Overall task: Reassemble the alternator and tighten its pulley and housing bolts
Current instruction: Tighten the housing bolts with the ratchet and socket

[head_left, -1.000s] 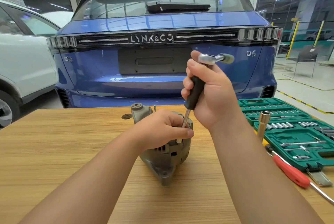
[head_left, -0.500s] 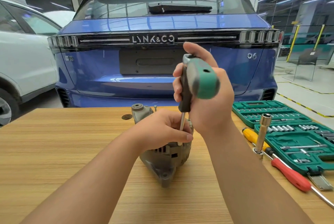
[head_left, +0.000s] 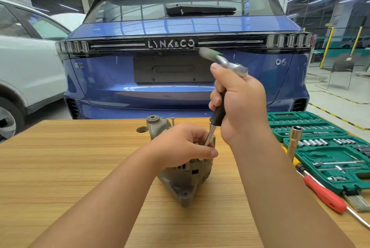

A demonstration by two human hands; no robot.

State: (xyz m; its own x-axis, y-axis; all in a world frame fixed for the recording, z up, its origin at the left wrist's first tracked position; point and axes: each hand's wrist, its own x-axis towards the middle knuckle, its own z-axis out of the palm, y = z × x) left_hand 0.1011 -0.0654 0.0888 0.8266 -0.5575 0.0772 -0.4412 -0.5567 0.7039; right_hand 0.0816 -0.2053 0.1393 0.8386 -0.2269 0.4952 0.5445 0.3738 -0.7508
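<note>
A grey alternator stands on the wooden table in the middle of the view. My left hand lies on top of it, its fingers pinching the lower end of a steel shaft. That shaft runs up into a black grip, around which my right hand is wrapped. A ratchet wrench with a green handle sits on top of the grip, its handle blurred and pointing up-left. A loose bolt stands at the alternator's far side. The spot where the shaft meets the housing is hidden by my fingers.
A green socket set case lies open at the right. In front of it are a red-handled screwdriver and an upright socket on a yellow tool. A blue car stands behind the table, a white car at the left.
The ratchet handle has swung round on top of the grip: pointing right, then toward me, now up-left. Both hands and the alternator stay in about the same place.
</note>
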